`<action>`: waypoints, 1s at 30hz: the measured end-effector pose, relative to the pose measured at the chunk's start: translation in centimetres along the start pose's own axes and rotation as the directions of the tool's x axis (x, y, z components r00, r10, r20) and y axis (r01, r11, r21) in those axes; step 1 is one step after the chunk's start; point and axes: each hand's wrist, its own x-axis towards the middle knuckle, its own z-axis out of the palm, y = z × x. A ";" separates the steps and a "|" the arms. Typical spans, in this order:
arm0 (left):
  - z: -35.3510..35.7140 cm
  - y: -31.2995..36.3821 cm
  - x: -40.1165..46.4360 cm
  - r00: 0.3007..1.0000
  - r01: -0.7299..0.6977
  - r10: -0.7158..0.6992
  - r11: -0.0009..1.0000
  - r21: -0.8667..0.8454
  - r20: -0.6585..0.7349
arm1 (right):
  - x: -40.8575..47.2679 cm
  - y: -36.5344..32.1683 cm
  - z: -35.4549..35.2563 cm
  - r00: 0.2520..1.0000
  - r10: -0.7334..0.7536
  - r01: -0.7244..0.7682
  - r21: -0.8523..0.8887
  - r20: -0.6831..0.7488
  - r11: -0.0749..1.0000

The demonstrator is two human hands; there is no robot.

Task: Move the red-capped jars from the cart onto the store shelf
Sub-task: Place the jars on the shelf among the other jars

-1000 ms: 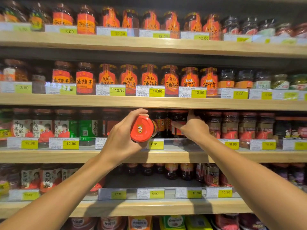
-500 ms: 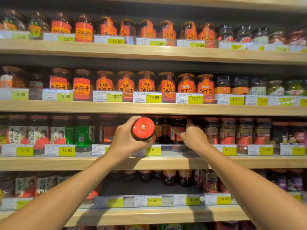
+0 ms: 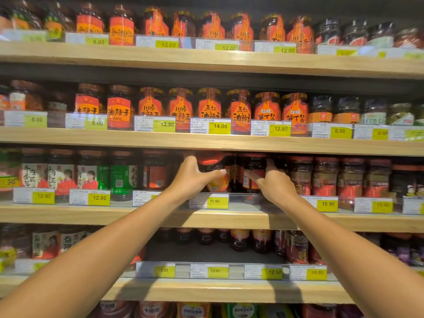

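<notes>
The left hand (image 3: 192,180) grips a red-capped jar (image 3: 210,167) of dark sauce on the wooden shelf (image 3: 137,214), while the right hand (image 3: 274,184) pinches a neighbouring glass jar (image 3: 252,166) beside yellow price tags (image 3: 217,201).

Red-capped jar (image 3: 210,167): dark glass, roughly upright, inside third shelf (image 3: 229,218), beside neighbouring dark jar (image 3: 252,171).
</notes>
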 end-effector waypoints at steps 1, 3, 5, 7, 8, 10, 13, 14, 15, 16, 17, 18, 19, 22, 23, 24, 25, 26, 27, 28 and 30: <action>0.1 0.0 0.1 1.000 0.007 -0.007 1.000 -0.019 0.011 | 0.1 0.0 0.1 1.000 0.000 0.000 -0.001 0.003 1.000; 0.2 0.3 0.5 0.998 0.047 -0.046 0.999 -0.007 0.042 | 0.2 0.1 0.1 1.000 0.004 -0.004 -0.002 0.007 1.000; 0.1 0.3 1.2 0.994 0.095 -0.097 0.995 0.035 0.055 | 0.2 0.2 0.1 1.000 0.003 -0.003 0.006 0.006 1.000; -0.1 0.5 1.7 0.984 0.129 -0.134 0.991 0.044 0.119 | 0.2 0.3 0.2 1.000 -0.005 0.005 0.003 0.006 1.000; -0.2 0.5 1.8 0.979 0.136 -0.142 0.989 0.053 0.146 | 0.2 0.3 0.2 1.000 -0.008 0.008 0.002 0.007 1.000; -0.3 0.8 1.4 0.974 0.117 -0.128 0.991 0.069 0.188 | 0.1 0.2 0.2 1.000 -0.004 0.004 -0.006 0.007 1.000; 0.0 1.3 0.7 0.969 0.071 -0.087 0.994 0.078 0.233 | 0.0 0.1 0.1 1.000 -0.001 0.001 -0.008 0.001 1.000; 0.0 1.4 0.5 0.963 0.064 -0.084 0.994 0.086 0.254 | 0.0 0.1 0.1 1.000 -0.003 0.003 -0.009 0.001 1.000; 0.0 1.4 0.4 0.956 0.064 -0.091 0.993 0.104 0.278 | 0.0 0.0 0.0 1.000 -0.004 0.005 -0.010 0.005 1.000; 0.0 1.6 0.2 0.952 0.061 -0.097 0.990 0.131 0.290 | -0.1 0.0 0.0 1.000 -0.006 0.006 -0.010 0.009 1.000; 0.0 1.8 0.1 0.949 0.066 -0.113 0.984 0.164 0.295 | -0.1 -0.1 -0.1 1.000 -0.004 0.004 -0.014 0.015 1.000; 0.0 2.1 -0.1 0.949 0.055 -0.113 0.978 0.199 0.293 | -0.1 -0.2 -0.3 1.000 -0.001 0.001 -0.023 0.022 1.000; 0.0 2.4 -0.2 0.947 0.051 -0.120 0.972 0.231 0.297 | -0.1 -0.3 -0.4 1.000 0.000 0.001 -0.030 0.030 1.000; -0.1 3.1 -0.6 0.942 0.024 -0.116 0.959 0.282 0.314 | 0.0 -0.1 -0.6 0.999 -0.007 0.008 -0.020 0.054 1.000; -0.1 3.2 -0.8 0.940 0.026 -0.125 0.954 0.298 0.319 | 0.0 0.1 -0.6 0.998 -0.011 0.012 -0.020 0.060 1.000; -0.1 3.2 -1.0 0.939 0.013 -0.120 0.949 0.314 0.324 | 0.0 0.3 -0.6 0.998 -0.016 0.017 -0.021 0.061 1.000; -0.1 3.0 -1.1 0.936 0.001 -0.116 0.944 0.329 0.332 | -0.1 0.4 -0.7 0.998 -0.020 0.021 -0.023 0.059 1.000; 0.0 2.9 -1.3 0.932 -0.009 -0.118 0.938 0.348 0.344 | -0.2 0.6 -0.9 0.998 -0.018 0.020 -0.027 0.056 0.999; 0.0 2.8 -1.4 0.926 -0.016 -0.128 0.927 0.375 0.355 | -0.3 0.6 -1.1 0.998 -0.014 0.016 -0.036 0.057 0.999; 0.1 2.6 -1.4 0.921 -0.024 -0.138 0.914 0.406 0.365 | -0.5 0.7 -1.4 0.998 -0.007 0.010 -0.050 0.062 0.999; 0.1 2.4 -1.4 0.916 -0.039 -0.151 0.889 0.457 0.372 | -1.0 1.0 -1.9 0.996 -0.009 0.017 -0.090 0.084 0.996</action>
